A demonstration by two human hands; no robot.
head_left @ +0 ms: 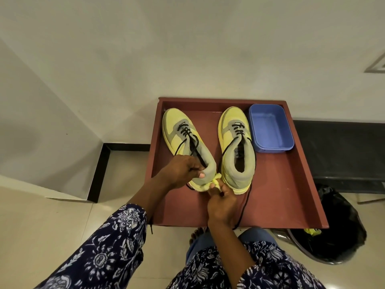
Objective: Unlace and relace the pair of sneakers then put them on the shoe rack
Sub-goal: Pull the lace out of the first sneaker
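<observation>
Left hand (180,171) gripping lace (194,148), right hand (221,202) pinching heel tab (215,180)

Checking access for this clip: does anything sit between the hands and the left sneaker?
No. The left hand grips the left sneaker at its collar, and the right hand pinches its heel tab. The blue tub stands beyond the right sneaker.

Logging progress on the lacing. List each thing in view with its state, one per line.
Left sneaker: upright, partly laced, lace ends loose.
Right sneaker: upright, partly laced, one lace end trailing over the tray edge.
Blue tub: open, looks empty.
Left hand: gripping the left sneaker's collar.
Right hand: pinching its yellow heel tab.
</observation>
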